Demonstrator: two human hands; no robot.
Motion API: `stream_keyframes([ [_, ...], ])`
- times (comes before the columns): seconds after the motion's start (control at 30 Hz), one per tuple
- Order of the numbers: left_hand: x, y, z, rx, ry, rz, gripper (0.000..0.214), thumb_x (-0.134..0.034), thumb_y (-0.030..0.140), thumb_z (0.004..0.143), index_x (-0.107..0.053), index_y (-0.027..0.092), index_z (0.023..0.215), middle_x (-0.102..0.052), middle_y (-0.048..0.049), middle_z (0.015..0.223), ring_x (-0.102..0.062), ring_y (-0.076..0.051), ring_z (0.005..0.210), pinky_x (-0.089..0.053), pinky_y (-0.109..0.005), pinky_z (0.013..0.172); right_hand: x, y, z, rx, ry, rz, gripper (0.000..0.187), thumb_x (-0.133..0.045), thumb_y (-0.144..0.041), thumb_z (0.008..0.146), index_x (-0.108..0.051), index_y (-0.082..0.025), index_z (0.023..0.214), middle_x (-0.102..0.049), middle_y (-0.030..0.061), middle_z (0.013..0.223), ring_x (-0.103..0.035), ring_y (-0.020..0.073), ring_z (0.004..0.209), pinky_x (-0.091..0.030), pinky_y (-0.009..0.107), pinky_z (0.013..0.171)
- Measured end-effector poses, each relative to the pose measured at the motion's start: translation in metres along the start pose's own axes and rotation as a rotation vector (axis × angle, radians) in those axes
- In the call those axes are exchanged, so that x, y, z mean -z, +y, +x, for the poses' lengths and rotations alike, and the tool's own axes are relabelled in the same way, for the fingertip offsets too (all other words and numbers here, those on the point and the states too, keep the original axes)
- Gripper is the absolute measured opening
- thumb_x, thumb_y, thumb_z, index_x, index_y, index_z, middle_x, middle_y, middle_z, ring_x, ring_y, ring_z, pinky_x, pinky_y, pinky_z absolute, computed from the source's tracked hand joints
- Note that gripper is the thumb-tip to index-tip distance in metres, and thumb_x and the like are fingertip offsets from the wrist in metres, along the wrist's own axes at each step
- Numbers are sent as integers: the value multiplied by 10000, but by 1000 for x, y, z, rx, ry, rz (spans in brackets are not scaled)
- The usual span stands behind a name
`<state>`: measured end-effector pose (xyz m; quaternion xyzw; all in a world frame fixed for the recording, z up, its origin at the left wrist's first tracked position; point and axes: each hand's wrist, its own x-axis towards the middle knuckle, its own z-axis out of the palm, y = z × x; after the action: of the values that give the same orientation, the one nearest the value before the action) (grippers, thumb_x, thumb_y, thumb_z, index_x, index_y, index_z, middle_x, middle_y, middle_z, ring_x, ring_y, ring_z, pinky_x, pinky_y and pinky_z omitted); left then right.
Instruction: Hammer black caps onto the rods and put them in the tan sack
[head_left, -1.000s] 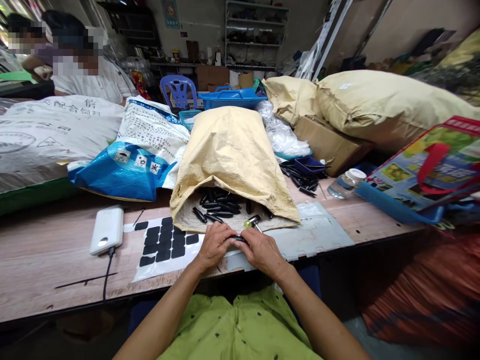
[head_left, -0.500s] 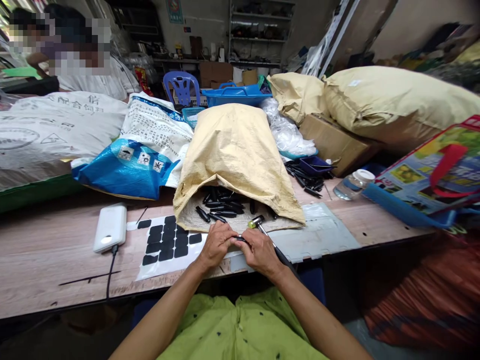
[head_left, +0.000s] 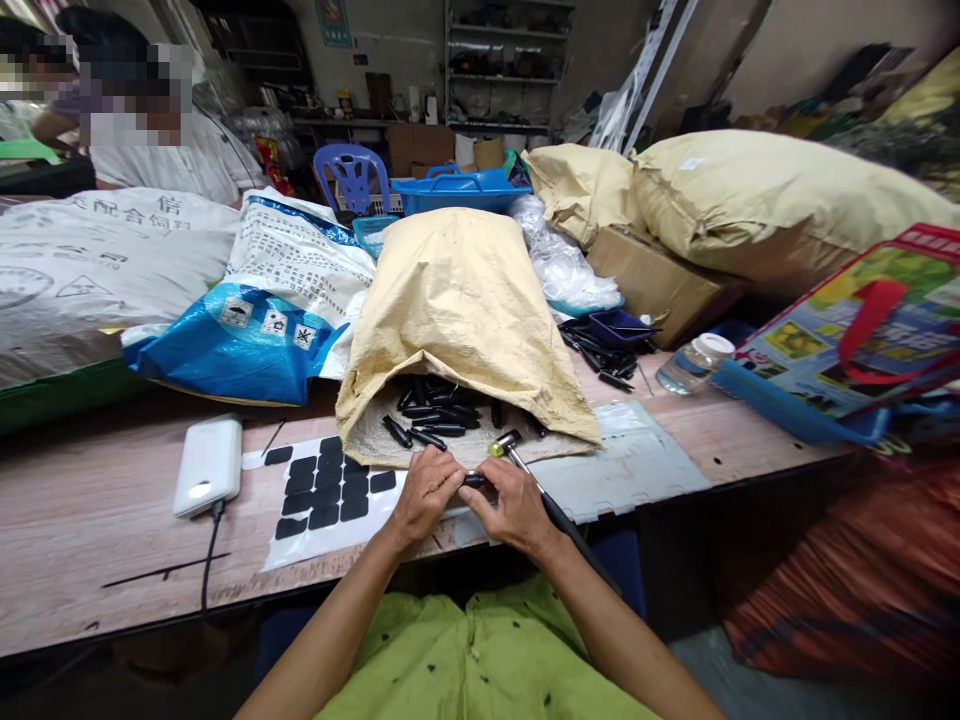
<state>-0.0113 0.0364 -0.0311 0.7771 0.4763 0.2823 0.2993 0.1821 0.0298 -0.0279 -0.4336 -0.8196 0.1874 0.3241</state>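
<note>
Between my left hand [head_left: 426,497] and my right hand [head_left: 516,502], at the table's front edge, is a small black tube-shaped piece [head_left: 474,479]. Fingertips of both hands close on its ends, partly covering it. Just beyond my right hand lies a small hammer [head_left: 505,443] with a yellow-green face; its dark handle passes beside and behind my right wrist. Several similar black pieces [head_left: 442,415] lie in the mouth of a tan woven sack [head_left: 457,290] in front of my hands. Left of my left hand is a white sheet with black rounded-square stickers [head_left: 326,490].
A white power bank [head_left: 210,465] with a cable lies at left. Behind it sits a blue-and-white sack [head_left: 255,320]. To the right are a dark pile of black pieces [head_left: 600,360], a clear jar [head_left: 694,363] and a blue tray [head_left: 802,405]. Another person [head_left: 165,150] sits at far left.
My fingers have shifted slightly apart, so more of the black piece shows between them. The whole view has moved a little; the hammer and sacks stay in place.
</note>
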Motion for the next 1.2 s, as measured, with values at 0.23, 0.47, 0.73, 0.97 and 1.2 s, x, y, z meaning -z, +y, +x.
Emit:
stream_keyframes([
  [0.23, 1, 2, -1, -2, -17, 26, 445, -362, 378, 1051, -539, 178, 695, -568, -13, 760, -464, -196, 860, -295, -384, 838, 0, 0, -2, 29, 6, 1, 171, -631, -357, 918, -550, -215, 868, -576, 30, 797, -544, 194, 759, -392, 299, 695],
  [0.47, 2, 3, -1, -6, -24, 13, 444, -350, 361, 1042, -464, 174, 656, -533, -10, 722, -453, -191, 825, -289, -386, 821, 3, -1, -1, 36, -23, -10, 197, -610, -384, 944, -566, -209, 864, -570, 24, 787, -530, 185, 741, -369, 300, 680],
  [0.73, 4, 3, 0, -11, -56, 47, 444, -355, 353, 1035, -456, 174, 642, -535, -11, 715, -449, -191, 826, -290, -393, 838, 1, 2, -3, 66, -79, -28, 193, -582, -378, 980, -595, -209, 887, -620, 35, 825, -550, 194, 797, -381, 309, 726],
  [0.97, 1, 4, 1, -30, -74, 110, 465, -347, 356, 1051, -483, 178, 643, -552, -19, 731, -447, -195, 822, -290, -402, 840, -3, 5, -4, 86, -57, -51, 260, -544, -326, 989, -536, -221, 751, -598, 36, 747, -517, 197, 743, -368, 322, 701],
  [1.2, 0, 2, 2, -48, -85, 140, 468, -331, 350, 1059, -501, 176, 659, -555, -20, 742, -442, -195, 824, -270, -400, 827, -4, 3, -3, 51, -18, -19, 270, -589, -325, 937, -497, -222, 704, -569, 28, 690, -497, 193, 686, -346, 328, 663],
])
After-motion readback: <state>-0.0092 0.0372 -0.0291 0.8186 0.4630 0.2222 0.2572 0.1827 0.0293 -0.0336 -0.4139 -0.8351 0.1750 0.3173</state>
